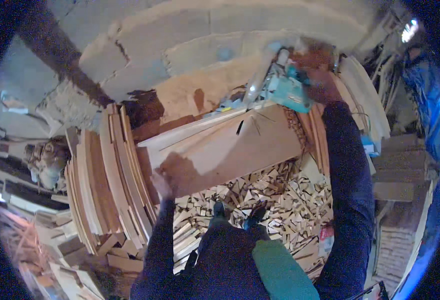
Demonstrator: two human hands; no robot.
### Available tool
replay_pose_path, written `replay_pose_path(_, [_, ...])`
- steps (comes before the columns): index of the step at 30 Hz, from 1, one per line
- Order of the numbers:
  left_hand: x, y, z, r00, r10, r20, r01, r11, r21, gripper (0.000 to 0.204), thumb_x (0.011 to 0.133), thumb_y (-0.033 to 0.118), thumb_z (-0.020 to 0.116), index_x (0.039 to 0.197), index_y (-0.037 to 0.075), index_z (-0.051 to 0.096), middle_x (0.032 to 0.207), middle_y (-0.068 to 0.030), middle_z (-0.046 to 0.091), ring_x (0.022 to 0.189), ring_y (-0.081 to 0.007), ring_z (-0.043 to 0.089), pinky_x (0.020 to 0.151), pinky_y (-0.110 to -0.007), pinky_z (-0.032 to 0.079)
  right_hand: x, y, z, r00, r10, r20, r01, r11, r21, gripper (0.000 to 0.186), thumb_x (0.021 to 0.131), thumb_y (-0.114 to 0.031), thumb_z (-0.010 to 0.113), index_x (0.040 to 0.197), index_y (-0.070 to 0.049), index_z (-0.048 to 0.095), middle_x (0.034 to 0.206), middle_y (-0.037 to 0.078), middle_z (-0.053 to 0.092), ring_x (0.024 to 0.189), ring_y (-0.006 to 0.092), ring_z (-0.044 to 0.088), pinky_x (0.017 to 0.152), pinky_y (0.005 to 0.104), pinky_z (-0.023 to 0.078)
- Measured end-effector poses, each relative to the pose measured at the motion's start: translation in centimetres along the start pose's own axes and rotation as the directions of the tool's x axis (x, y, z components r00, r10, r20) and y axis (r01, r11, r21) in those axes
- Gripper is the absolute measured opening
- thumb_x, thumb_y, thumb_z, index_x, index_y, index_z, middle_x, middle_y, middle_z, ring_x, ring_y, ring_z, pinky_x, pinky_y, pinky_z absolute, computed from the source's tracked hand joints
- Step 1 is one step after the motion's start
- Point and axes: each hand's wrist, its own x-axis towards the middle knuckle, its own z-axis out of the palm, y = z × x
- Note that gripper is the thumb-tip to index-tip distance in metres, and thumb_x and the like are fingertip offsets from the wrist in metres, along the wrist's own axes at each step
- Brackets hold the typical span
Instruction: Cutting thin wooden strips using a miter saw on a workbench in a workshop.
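A teal power tool [287, 92] with a silver metal part stands at the far right end of a wide wooden board [260, 145]. My right hand [322, 82], blurred, is closed on the tool's right side, with the arm stretched far forward. By the board's near left corner is my left hand [164, 185], its fingers apart and pale in the light, casting a shadow on the wood. Whether it touches the board is hard to tell. Thin wood strips [195, 135] lie along the board's far edge, and a small dark slim piece [240, 127] sits near the tool.
Tall planks [110, 170] stand stacked left of the board, with more planks [317, 135] on its right. Small wood offcuts [290, 205] cover the floor around my feet. A block wall [220, 37] rises behind. Blue sheeting [425, 95] hangs at the far right.
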Motion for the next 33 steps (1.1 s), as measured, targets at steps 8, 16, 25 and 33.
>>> replay_pose_path(8, [3.3,4.9,1.1,0.733,0.644,-0.219,-0.556,0.753,0.353,0.074,0.091,0.044,0.066,0.146,0.000,0.044,0.143,-0.0215,0.048,0.125,-0.0451,0.047,0.104,-0.061,0.041,-1.1,0.7,0.5,0.999,0.032,-0.013,-0.033,0.998,-0.045,0.047,0.076,-0.017,0.071,0.122,-0.009,0.065,0.107,0.018,0.072,0.106,0.0396,0.068,0.097,0.0492,0.053])
replay_pose_path(16, [7.0,7.5,-0.8,0.635,0.753,-0.172,-0.627,0.632,0.455,0.072,0.092,0.048,0.064,0.144,0.001,0.048,0.142,-0.0213,0.050,0.132,-0.0439,0.046,0.105,-0.062,0.041,-1.3,-0.2,2.4,0.969,0.125,-0.212,-0.022,0.902,0.432,0.040,0.075,-0.012,0.075,0.112,-0.005,0.061,0.094,0.022,0.071,0.090,0.0414,0.071,0.078,0.0514,0.056])
replay_pose_path(25, [5.0,5.6,0.2,0.707,0.704,0.061,-0.673,0.644,0.365,0.066,0.096,0.037,0.061,0.147,-0.001,0.045,0.148,-0.0283,0.047,0.127,-0.0463,0.053,0.108,-0.055,0.044,-3.1,-1.9,1.1,0.943,0.063,-0.328,-0.061,0.998,0.016,0.045,0.087,-0.020,0.073,0.126,-0.004,0.060,0.129,0.023,0.064,0.123,0.0392,0.060,0.100,0.0512,0.049])
replay_pose_path(33, [-12.9,2.7,10.9,0.475,0.789,0.389,-0.846,0.288,0.448,0.055,0.094,0.026,0.056,0.136,-0.009,0.058,0.136,-0.0378,0.056,0.136,-0.0531,0.046,0.116,-0.055,0.040,-30.3,-18.7,7.8,0.721,0.692,-0.034,-0.483,0.538,0.691,0.048,0.099,-0.021,0.067,0.139,0.000,0.051,0.119,0.017,0.057,0.108,0.0299,0.057,0.097,0.0411,0.047])
